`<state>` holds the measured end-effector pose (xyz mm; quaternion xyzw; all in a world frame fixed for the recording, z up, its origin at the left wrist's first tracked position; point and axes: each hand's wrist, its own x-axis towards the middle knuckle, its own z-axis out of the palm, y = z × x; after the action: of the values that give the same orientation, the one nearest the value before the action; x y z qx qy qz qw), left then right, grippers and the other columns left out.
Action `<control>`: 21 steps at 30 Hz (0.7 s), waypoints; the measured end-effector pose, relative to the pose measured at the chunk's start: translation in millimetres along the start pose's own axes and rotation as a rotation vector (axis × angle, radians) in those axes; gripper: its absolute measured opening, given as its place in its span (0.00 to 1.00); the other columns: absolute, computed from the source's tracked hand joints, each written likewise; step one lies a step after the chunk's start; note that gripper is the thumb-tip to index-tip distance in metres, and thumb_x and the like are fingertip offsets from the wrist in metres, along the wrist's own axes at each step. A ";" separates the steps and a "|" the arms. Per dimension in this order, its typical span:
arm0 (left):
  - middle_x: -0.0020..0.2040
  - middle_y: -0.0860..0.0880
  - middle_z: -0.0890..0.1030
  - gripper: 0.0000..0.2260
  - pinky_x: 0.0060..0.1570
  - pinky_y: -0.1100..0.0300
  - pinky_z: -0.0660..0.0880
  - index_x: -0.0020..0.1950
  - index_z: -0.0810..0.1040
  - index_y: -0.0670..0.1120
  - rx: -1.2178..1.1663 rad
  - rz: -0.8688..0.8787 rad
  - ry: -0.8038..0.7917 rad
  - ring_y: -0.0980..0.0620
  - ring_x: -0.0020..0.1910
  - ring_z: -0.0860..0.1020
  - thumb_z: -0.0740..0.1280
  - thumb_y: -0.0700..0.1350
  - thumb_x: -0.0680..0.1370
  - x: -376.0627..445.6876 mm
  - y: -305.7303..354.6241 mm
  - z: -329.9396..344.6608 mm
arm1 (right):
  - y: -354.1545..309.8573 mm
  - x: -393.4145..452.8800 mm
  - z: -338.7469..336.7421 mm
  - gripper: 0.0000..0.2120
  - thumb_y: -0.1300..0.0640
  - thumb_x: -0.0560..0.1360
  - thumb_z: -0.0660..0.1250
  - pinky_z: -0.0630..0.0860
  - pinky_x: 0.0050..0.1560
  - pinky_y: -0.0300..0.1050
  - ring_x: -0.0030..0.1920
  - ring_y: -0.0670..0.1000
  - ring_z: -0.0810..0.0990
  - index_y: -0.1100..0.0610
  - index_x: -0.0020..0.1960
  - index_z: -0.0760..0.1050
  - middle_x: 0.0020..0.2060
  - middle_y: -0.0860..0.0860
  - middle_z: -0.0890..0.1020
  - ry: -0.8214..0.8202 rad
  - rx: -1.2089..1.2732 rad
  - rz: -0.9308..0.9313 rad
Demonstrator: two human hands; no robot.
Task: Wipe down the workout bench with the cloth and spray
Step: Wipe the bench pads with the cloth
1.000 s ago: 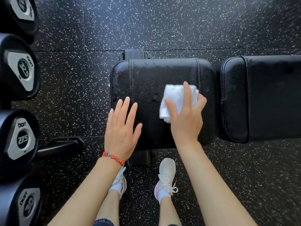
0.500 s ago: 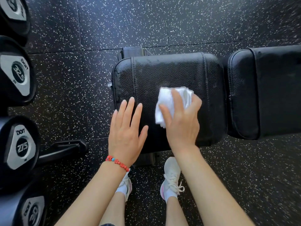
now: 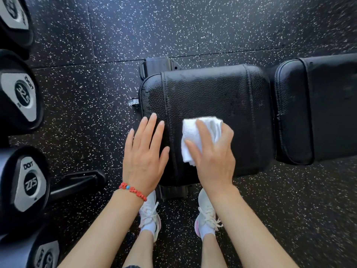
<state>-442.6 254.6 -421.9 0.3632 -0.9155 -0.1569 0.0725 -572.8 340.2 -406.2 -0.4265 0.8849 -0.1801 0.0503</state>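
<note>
The black padded seat (image 3: 208, 93) of the workout bench lies below me, with its longer back pad (image 3: 318, 105) to the right. My right hand (image 3: 214, 157) presses a folded white cloth (image 3: 201, 132) flat onto the seat's near half. My left hand (image 3: 144, 153) rests flat with fingers apart on the seat's left near edge, a red bead bracelet on its wrist. No spray bottle is in view.
Several black dumbbells (image 3: 25, 101) on a rack line the left edge, one marked 27.5 (image 3: 31, 182). The bench's frame foot (image 3: 160, 64) sticks out beyond the seat. My white trainers (image 3: 206, 213) stand on the speckled rubber floor just in front of the seat.
My right hand has slid the cloth left and toward me across the seat. The left hand has stayed on the seat's edge.
</note>
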 end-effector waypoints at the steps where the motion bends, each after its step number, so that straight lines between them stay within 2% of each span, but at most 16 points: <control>1: 0.73 0.41 0.64 0.22 0.67 0.43 0.61 0.71 0.65 0.40 0.001 0.007 -0.004 0.44 0.72 0.60 0.57 0.47 0.79 0.2 -1.1 0.0 | -4.1 15.7 2.8 0.19 0.47 0.74 0.63 0.76 0.31 0.47 0.48 0.61 0.77 0.56 0.61 0.73 0.56 0.58 0.63 0.008 0.004 0.000; 6: 0.72 0.39 0.65 0.22 0.68 0.44 0.59 0.70 0.66 0.39 0.005 0.005 -0.006 0.43 0.72 0.60 0.57 0.46 0.78 1.3 1.5 -2.9 | -18.1 80.0 14.8 0.19 0.49 0.72 0.67 0.76 0.32 0.49 0.49 0.62 0.76 0.56 0.60 0.74 0.54 0.63 0.71 0.062 0.035 0.063; 10: 0.72 0.39 0.66 0.22 0.68 0.44 0.57 0.69 0.68 0.39 0.008 0.020 -0.005 0.42 0.71 0.60 0.57 0.47 0.78 6.3 10.2 -7.9 | 1.4 23.3 -1.4 0.21 0.43 0.74 0.60 0.77 0.40 0.49 0.55 0.59 0.74 0.49 0.64 0.67 0.59 0.55 0.61 -0.021 0.097 0.156; 15: 0.72 0.40 0.65 0.22 0.69 0.45 0.56 0.70 0.68 0.39 0.013 0.070 -0.002 0.42 0.72 0.60 0.57 0.47 0.78 20.5 29.4 -5.7 | 38.0 -41.2 -30.3 0.21 0.42 0.74 0.57 0.77 0.33 0.50 0.44 0.61 0.77 0.49 0.63 0.66 0.56 0.55 0.61 -0.075 0.043 0.256; 17: 0.72 0.40 0.65 0.22 0.69 0.45 0.55 0.70 0.68 0.40 0.015 0.080 -0.003 0.42 0.72 0.59 0.57 0.48 0.78 26.7 38.0 -0.5 | 41.8 -28.3 -29.9 0.21 0.43 0.74 0.60 0.77 0.34 0.50 0.46 0.62 0.77 0.51 0.63 0.67 0.57 0.57 0.63 -0.052 0.022 0.239; 21: 0.73 0.40 0.65 0.23 0.70 0.45 0.54 0.70 0.68 0.40 0.056 0.078 -0.030 0.41 0.72 0.59 0.57 0.49 0.78 32.7 48.8 12.9 | 43.8 52.6 -21.8 0.21 0.47 0.74 0.64 0.75 0.43 0.50 0.55 0.62 0.73 0.52 0.65 0.69 0.62 0.61 0.66 0.014 0.078 0.312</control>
<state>-500.9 268.7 -416.8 0.3265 -0.9341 -0.1338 0.0546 -643.5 330.6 -398.4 -0.2803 0.9331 -0.2073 0.0878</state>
